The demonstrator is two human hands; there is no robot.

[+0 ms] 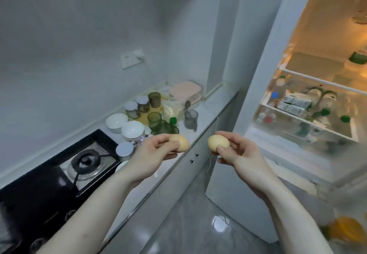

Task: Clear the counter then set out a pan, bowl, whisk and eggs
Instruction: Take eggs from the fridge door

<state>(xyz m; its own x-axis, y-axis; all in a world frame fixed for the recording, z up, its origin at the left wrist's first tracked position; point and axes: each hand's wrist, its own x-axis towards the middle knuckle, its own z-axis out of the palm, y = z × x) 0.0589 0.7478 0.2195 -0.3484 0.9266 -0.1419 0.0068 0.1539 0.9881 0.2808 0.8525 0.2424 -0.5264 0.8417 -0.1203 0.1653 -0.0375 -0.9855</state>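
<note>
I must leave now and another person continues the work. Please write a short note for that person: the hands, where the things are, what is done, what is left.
Left hand: holds one egg in its fingers, above the counter edge.
Right hand: holds the second egg, in front of the open fridge.
Counter: not cleared. Two white bowls, green cups, jars and a pink box stand beside the stove.
Done: eggs are taken.
Left: clear the counter, put the eggs down, set out a bowl; no pan or whisk is in view. The fridge door is open.
</note>
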